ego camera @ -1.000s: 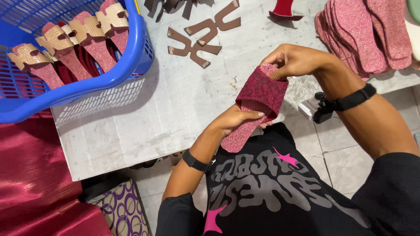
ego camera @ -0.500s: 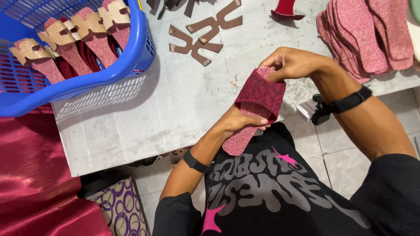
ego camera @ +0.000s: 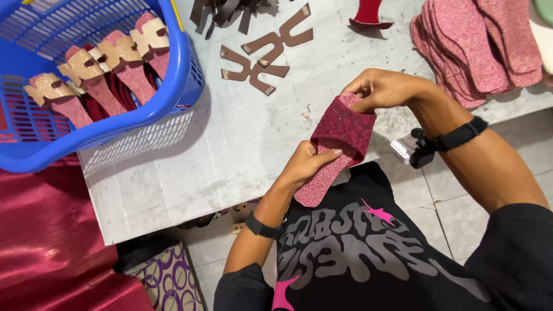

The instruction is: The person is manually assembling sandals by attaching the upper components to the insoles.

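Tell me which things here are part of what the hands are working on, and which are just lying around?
In hand:
left hand
right hand
pink insole
dark red strap

Lying about:
blue basket of sandals
brown strap cutouts
stack of pink insoles
white table

I'm in a small sandal workshop. My bench (ego camera: pixel 230 150) is a worn, whitewashed board. On the left stands a blue basket (ego camera: pixel 178 86) full of finished sandals (ego camera: pixel 98 75) with gold straps. At the far edge lie brown cut strap pieces (ego camera: pixel 265 55), and far right a stack of pink soles (ego camera: pixel 472 46). Red cloth (ego camera: pixel 46 242) lies near left, and the floor (ego camera: pixel 426 196) under the bench is tiled.
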